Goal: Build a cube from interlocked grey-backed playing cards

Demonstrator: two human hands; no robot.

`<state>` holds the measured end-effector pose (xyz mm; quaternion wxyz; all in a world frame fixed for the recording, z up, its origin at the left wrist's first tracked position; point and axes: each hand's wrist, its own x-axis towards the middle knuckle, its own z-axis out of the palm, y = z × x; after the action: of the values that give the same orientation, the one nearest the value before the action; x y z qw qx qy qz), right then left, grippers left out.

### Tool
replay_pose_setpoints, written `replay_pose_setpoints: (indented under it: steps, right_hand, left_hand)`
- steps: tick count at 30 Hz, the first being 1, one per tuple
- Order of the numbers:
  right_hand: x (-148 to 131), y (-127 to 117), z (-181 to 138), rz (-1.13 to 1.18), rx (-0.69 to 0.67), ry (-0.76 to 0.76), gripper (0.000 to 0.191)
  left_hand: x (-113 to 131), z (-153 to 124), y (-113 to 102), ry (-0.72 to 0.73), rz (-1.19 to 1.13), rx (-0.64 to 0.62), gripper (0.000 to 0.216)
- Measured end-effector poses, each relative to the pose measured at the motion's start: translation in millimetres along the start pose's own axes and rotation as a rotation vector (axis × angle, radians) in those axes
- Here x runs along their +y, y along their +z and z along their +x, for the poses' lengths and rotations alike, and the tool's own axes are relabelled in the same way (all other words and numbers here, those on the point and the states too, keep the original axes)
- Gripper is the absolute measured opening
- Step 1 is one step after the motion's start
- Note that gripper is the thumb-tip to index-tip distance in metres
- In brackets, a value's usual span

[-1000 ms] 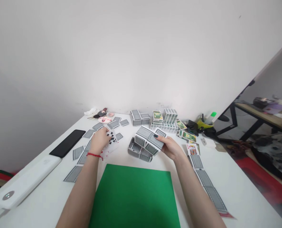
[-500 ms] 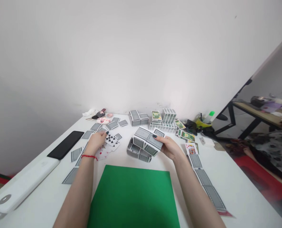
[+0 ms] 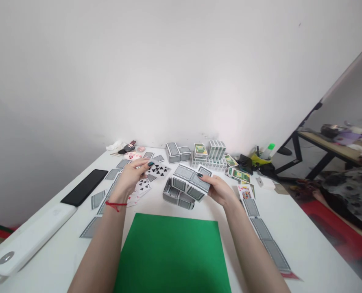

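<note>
My left hand (image 3: 135, 174) pinches a clubs playing card (image 3: 159, 167), face up, over the table. Below it several loose cards (image 3: 142, 186) lie face up. My right hand (image 3: 218, 189) grips a box-shaped structure of folded cards (image 3: 187, 174) with grey patterned backs, my thumb on its top. Its lower part (image 3: 177, 197) is open-sided and sits low over the table; I cannot tell if it touches. In front of my body, between my forearms, lies a green sheet (image 3: 175, 252).
Card-built blocks (image 3: 173, 152) and a stack of card packs (image 3: 216, 150) stand along the wall. A black phone (image 3: 85, 187) and a long white device (image 3: 31, 240) line the left edge. Face-down cards (image 3: 262, 228) run down the right. A person's arm (image 3: 321, 201) is at far right.
My left hand has moved right and slightly up, bringing the clubs card closer to the card structure. My right hand and the structure have hardly moved.
</note>
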<state>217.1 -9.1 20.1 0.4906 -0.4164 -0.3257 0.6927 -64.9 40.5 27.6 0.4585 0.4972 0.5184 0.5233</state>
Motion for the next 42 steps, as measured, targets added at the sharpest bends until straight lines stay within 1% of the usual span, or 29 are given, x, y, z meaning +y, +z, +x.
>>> replay_pose_setpoints:
  steps: [2,5,9,12,15,16,18,20,21,23,25,26,28,31,33,35,38,42]
  right_hand:
    - [-2,-2,0,0.009,0.010,-0.004,0.017]
    - [-5,-6,0,0.005,0.025,-0.011,0.016]
    - [-7,-9,0,-0.008,0.036,-0.021,0.015]
    - [-8,-11,-1,-0.014,0.026,-0.027,0.017]
    - [-10,-16,-3,-0.043,-0.025,-0.034,0.020]
    - [-11,-17,-4,-0.061,-0.045,-0.030,0.019]
    - [-13,-21,-6,-0.091,-0.070,-0.018,0.019]
    - [-15,-24,-7,-0.095,-0.070,-0.008,0.018]
    - [-16,-25,-8,-0.087,-0.065,-0.006,0.018]
    - [-16,-27,-9,-0.067,-0.057,0.002,0.018]
    - [-17,-28,-9,-0.054,-0.054,0.016,0.018]
    - [-17,-29,-9,-0.052,-0.053,0.021,0.019]
    - [-17,-31,-9,-0.055,-0.055,0.018,0.020]
    - [-17,-35,-9,-0.069,-0.063,-0.011,0.021]
    - [-17,-38,-10,-0.081,-0.070,-0.024,0.022]
    - [-18,-40,-10,-0.092,-0.072,-0.026,0.023]
    - [-18,-42,-11,-0.100,-0.078,-0.021,0.024]
    - [-18,-41,-11,-0.120,-0.114,-0.013,0.026]
  left_hand:
    - [7,-6,8,-0.032,-0.085,-0.116,0.038]
    - [12,-13,16,-0.058,-0.167,-0.227,0.029]
    - [9,-12,20,-0.072,-0.257,-0.277,0.027]
    - [3,-8,21,-0.092,-0.324,-0.260,0.035]
    - [2,-8,21,-0.105,-0.227,-0.249,0.030]
    - [3,-10,21,-0.093,-0.177,-0.259,0.034]
    - [9,-14,22,-0.054,-0.119,-0.303,0.054]
    - [16,-19,24,-0.053,-0.143,-0.375,0.068]
    - [18,-21,25,-0.080,-0.169,-0.424,0.068]
    - [23,-25,27,-0.155,-0.223,-0.528,0.054]
    - [25,-28,29,-0.198,-0.273,-0.591,0.035]
    - [26,-30,30,-0.207,-0.290,-0.609,0.029]
    - [29,-33,30,-0.216,-0.290,-0.647,0.029]
    - [37,-40,30,-0.209,-0.172,-0.725,0.044]
    - [44,-44,30,-0.186,-0.062,-0.739,0.050]
    - [51,-49,31,-0.157,0.012,-0.714,0.049]
    - [59,-54,32,-0.114,0.061,-0.669,0.044]
    - [62,-57,33,-0.085,0.102,-0.644,0.042]
